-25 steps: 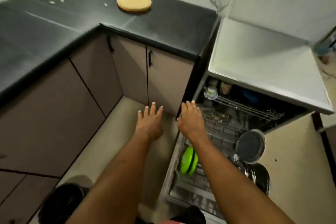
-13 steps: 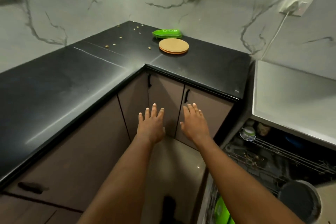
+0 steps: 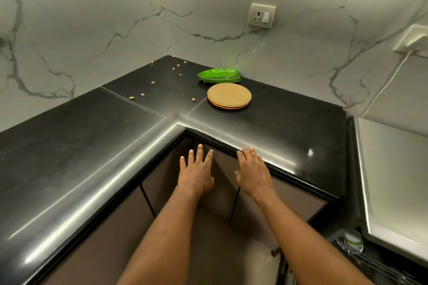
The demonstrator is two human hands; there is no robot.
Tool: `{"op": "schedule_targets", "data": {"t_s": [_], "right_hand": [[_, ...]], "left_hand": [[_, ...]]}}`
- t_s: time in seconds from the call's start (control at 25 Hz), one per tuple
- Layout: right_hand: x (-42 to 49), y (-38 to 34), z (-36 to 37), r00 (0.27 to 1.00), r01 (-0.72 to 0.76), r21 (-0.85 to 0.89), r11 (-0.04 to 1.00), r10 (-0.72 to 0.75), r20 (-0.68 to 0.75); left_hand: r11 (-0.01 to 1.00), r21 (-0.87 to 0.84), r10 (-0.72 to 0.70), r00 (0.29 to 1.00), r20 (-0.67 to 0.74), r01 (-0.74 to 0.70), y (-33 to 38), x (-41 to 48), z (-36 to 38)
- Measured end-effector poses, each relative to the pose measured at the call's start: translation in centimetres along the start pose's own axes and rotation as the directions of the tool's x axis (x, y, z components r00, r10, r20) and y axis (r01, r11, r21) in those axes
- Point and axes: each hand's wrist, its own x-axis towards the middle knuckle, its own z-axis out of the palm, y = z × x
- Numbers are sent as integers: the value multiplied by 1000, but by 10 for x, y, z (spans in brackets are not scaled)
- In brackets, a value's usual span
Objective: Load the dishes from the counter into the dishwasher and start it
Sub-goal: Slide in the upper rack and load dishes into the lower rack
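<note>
In the corner of a marble-walled kitchen, a black L-shaped surface (image 3: 69,146) filled most of the frame, with the grey-topped dishwasher (image 3: 393,180) at four o'clock, a strip of its rack showing below. The person's left hand (image 3: 196,172) and right hand (image 3: 253,172) hovered side by side near six o'clock, just short of the surface's inner corner. Their fingers were spread flat, palms down, and they held nothing. Whether the right fingertips touched the edge could not be told.

The dishes to be loaded sat well back, at twelve o'clock from the hands: a stack of tan round plates (image 3: 229,96) and, just behind it by the wall, a stack of green leaf-shaped dishes (image 3: 218,75). Scattered crumbs (image 3: 141,94) lay at nine o'clock of the plates.

The reach looked long. A stack lifted by one rim off the glossy stone seemed liable to slide apart or tip, and crumbs swept along could end up in the machine.
</note>
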Motion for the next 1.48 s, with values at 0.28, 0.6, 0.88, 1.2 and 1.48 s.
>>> {"op": "schedule_targets", "data": {"t_s": [0.28,0.6,0.88,1.2,1.48], "right_hand": [[115,9,7,999,36,-23,999,-35,40],[244,10,18,992,-66,-80,995,74,106],[328,13,41,974,-148,-131,980,168,155],[419,10,62,896,-153,-274,949,251,368],[437,2,38,916,83,-356,931,70,395]], "left_hand": [[1000,23,-23,997,72,21,-29,108,-19],[994,68,66,978,196,-81,-62,260,-53],[982,118,76,873,482,-151,-72,362,-56],[984,115,42,794,606,-139,-66,388,-49],[983,107,54,789,611,-149,-67,390,-49]]}}
